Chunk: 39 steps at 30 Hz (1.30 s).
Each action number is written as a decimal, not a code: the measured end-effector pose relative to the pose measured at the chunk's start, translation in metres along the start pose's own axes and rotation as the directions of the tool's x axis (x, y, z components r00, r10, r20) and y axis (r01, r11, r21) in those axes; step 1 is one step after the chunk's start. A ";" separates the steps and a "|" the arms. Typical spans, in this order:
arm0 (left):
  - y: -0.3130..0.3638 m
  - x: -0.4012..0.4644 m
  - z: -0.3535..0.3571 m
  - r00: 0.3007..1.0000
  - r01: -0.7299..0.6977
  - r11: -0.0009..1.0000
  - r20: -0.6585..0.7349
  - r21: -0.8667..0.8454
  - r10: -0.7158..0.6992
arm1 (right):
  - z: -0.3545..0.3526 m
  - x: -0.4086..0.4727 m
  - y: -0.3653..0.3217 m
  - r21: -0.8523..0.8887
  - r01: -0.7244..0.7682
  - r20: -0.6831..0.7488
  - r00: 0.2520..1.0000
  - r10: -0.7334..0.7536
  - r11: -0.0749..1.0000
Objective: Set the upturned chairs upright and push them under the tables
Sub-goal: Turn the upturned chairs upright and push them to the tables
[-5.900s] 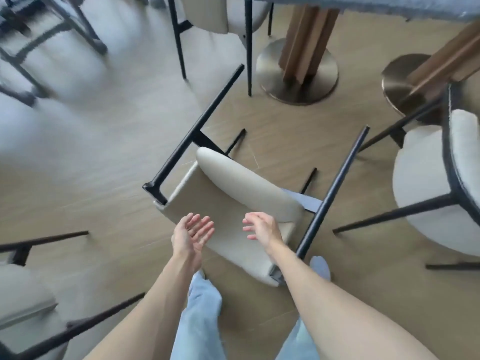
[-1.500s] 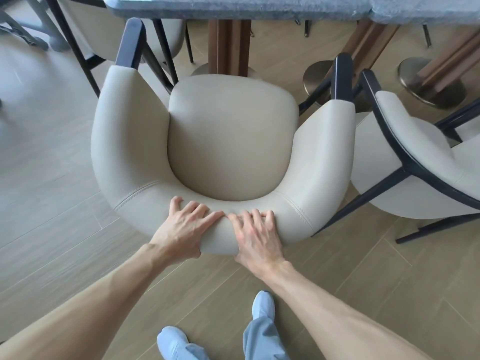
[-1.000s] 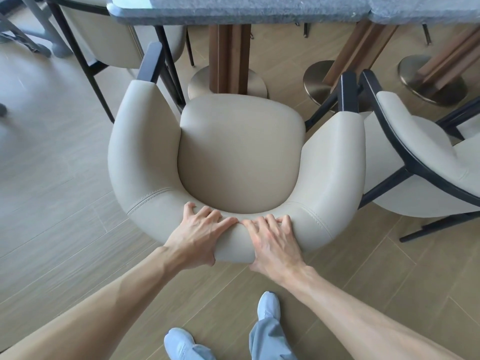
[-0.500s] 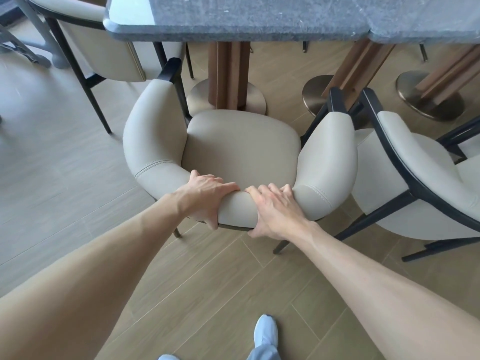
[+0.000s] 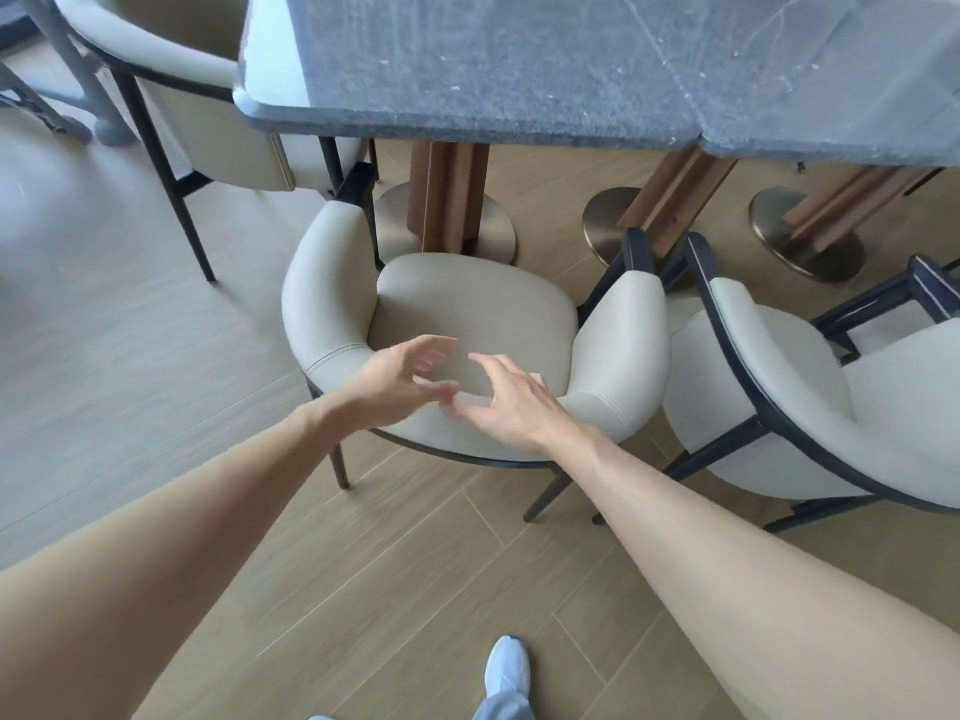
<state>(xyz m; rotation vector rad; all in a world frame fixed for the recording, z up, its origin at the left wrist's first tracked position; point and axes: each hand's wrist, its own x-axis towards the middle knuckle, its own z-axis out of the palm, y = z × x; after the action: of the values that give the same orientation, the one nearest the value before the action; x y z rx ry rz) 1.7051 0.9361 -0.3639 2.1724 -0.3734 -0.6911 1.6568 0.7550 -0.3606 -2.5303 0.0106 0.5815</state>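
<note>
A cream padded chair (image 5: 478,304) with a curved backrest and black legs stands upright, facing the dark grey stone table (image 5: 519,59). Its seat front sits near the table's wooden pedestal (image 5: 449,197), short of the tabletop's edge. My left hand (image 5: 395,379) and my right hand (image 5: 506,400) hover just above the middle of the backrest, fingers spread, holding nothing. Both hands are slightly blurred.
A second cream chair (image 5: 810,387) stands close on the right, almost touching. A third chair (image 5: 197,96) sits at the table's left end. Round brass bases (image 5: 610,228) stand under the tables. My shoe (image 5: 506,672) is on the wooden floor below.
The fallen chair was set upright and moved toward the table. Half a second ago both hands gripped its backrest; now they have let go and lifted off.
</note>
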 end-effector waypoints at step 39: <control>-0.198 -0.085 -0.899 0.289 -0.568 0.779 -0.951 -0.265 -0.114 | -0.161 0.487 -0.830 0.669 0.688 -0.649 0.725 -0.229 0.282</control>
<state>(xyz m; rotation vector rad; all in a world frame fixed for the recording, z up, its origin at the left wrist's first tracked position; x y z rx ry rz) 2.1741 1.6532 -0.0172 1.4763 0.1628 0.6944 2.2655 1.4358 -0.0181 -1.3745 -0.2286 -0.2682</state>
